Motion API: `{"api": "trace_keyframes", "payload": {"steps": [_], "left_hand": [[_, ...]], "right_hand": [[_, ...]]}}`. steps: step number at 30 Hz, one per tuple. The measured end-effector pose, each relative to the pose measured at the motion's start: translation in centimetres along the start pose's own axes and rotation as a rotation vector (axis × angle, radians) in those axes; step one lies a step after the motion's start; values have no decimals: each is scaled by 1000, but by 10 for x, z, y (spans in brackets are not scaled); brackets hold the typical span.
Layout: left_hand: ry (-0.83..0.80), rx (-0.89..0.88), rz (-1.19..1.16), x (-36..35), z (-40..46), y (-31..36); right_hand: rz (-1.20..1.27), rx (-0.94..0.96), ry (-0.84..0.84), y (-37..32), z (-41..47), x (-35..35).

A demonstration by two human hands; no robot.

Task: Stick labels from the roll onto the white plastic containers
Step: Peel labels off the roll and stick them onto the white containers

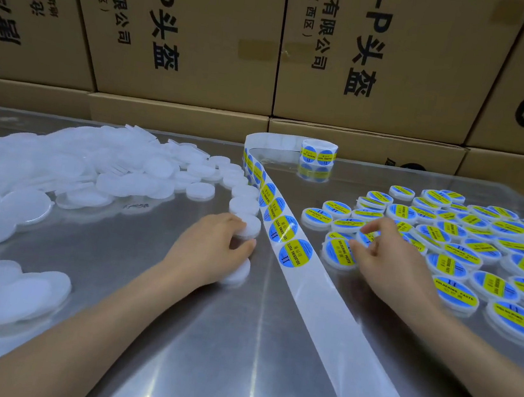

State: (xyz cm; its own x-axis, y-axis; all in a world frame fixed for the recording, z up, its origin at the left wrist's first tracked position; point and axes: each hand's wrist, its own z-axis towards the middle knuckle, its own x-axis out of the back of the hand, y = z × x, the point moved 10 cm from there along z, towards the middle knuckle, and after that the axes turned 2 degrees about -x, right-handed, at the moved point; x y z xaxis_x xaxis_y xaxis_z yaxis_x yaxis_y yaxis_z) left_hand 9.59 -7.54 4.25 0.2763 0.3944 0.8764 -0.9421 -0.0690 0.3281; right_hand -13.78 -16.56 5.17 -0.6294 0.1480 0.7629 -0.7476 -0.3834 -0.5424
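Running down the counter's (136, 331) middle, the label strip (286, 234) is flanked by plain containers (91, 169) leftward and labelled ones (479, 257) rightward; one blank (248, 225) is gripped by the left hand (214, 245), a labelled container (365, 237) pinched by the right hand (388, 265); cartons (189, 29) wall the far edge, roll (318, 152) before them

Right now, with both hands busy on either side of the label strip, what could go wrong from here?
1. The left hand grips one blank container in a tight row beside the label strip; lifting it may knock its neighbours onto the stickers.
2. The right hand sets a labelled container into a crowded pile; it could land tilted on others.
3. The right forearm lies near the empty backing and might drag the strip.
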Motion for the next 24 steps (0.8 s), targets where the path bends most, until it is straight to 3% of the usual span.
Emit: {"api": "trace_keyframes", "payload": {"steps": [3, 6, 15, 20, 24], "left_hand": [[40, 5, 10, 6, 0, 1], [61, -9, -25, 8, 0, 2], [30, -96, -18, 5, 0, 14], [66, -273, -77, 7, -10, 47], [-147, -395, 75, -23, -20, 71]], "right_hand": [[-102, 193, 25, -25, -7, -1], [-236, 315, -54, -37, -13, -18], [-634, 160, 14, -10, -7, -18], [-446, 343, 65, -37, -13, -14], [-165, 552, -17, -68, -32, -17]]}}
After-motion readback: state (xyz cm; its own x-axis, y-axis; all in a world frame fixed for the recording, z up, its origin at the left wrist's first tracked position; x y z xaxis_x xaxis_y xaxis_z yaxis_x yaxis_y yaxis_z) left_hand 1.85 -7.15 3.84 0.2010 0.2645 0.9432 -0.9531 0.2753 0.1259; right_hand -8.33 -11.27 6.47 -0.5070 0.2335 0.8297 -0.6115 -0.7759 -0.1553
